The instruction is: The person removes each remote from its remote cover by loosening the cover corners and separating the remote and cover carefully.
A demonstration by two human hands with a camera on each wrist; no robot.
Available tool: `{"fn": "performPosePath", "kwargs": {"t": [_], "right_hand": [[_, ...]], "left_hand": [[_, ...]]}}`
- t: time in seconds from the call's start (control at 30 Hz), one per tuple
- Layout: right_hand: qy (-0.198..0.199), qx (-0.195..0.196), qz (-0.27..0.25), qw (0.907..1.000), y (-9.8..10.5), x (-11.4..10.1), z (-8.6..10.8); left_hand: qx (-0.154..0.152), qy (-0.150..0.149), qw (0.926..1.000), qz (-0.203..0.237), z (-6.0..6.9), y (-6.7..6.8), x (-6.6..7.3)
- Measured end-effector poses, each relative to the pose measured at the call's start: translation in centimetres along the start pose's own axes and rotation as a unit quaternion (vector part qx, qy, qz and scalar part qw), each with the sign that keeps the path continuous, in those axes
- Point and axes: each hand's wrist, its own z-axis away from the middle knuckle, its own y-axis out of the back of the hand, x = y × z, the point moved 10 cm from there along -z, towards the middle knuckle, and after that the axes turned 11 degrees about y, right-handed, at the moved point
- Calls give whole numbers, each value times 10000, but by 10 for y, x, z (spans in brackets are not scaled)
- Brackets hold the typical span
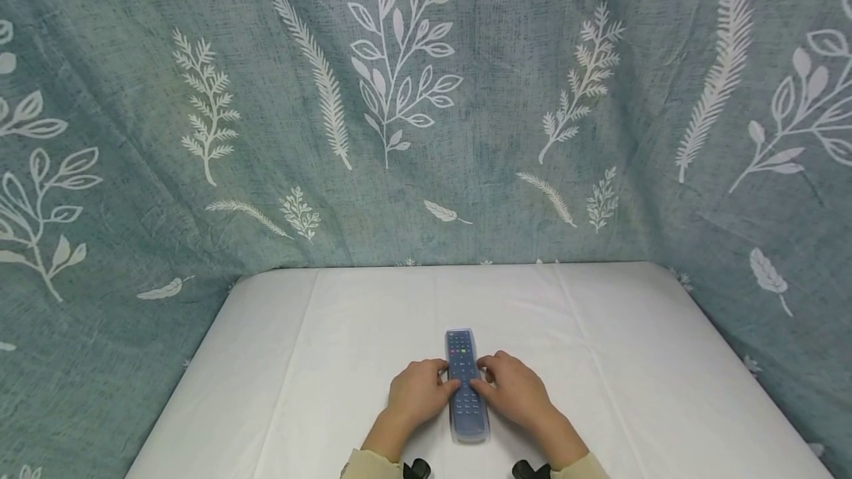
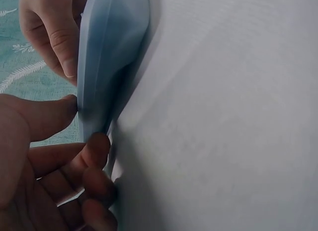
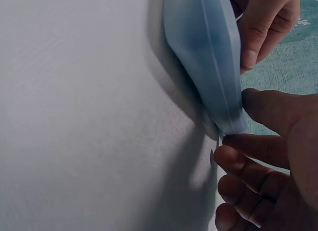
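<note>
A slim blue remote control (image 1: 469, 421), sheathed in a translucent cover, lies lengthwise on the white cloth, its button face up. My left hand (image 1: 416, 395) pinches its left edge, with the thumb on top and fingers along the side. From the opposite side my right hand (image 1: 516, 390) pinches the right edge in the same way. The left wrist view shows the cover's pale blue side (image 2: 97, 67) close up, with the left fingertips low against it. In the right wrist view the cover (image 3: 211, 57) meets the right thumb and index finger. The remote's underside is hidden.
The white cloth-covered table (image 1: 346, 331) stretches around the remote, with fold creases running along it. A green-blue curtain (image 1: 486, 94) with white leaf prints hangs behind and at both sides. Black wrist-worn pieces (image 1: 418, 469) show at the bottom edge.
</note>
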Motion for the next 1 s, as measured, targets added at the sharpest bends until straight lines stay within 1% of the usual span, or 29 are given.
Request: {"fn": "performPosePath", "kwargs": {"t": [0.13,0.43,0.57,0.73,0.83,0.9,1.0], "right_hand": [[6,31,-48,10000,0,-1,-1],[58,128,21,9999,1,-4,1],[69,232,-43,9997,2,-4,2],[15,557,-374,9977,7,-4,3],[-56,768,-636,9950,10,-3,4],[-68,898,-848,9923,11,-2,3],[-144,993,-1349,9858,10,1,2]], "left_hand": [[74,-27,10000,-27,1,1,1],[170,-109,9998,-37,4,4,3],[204,-111,9997,82,5,6,4],[292,-102,9992,262,6,8,5],[407,-177,9981,431,6,11,7],[447,-228,9967,639,7,12,7],[398,-319,9929,1073,7,13,8]]}}
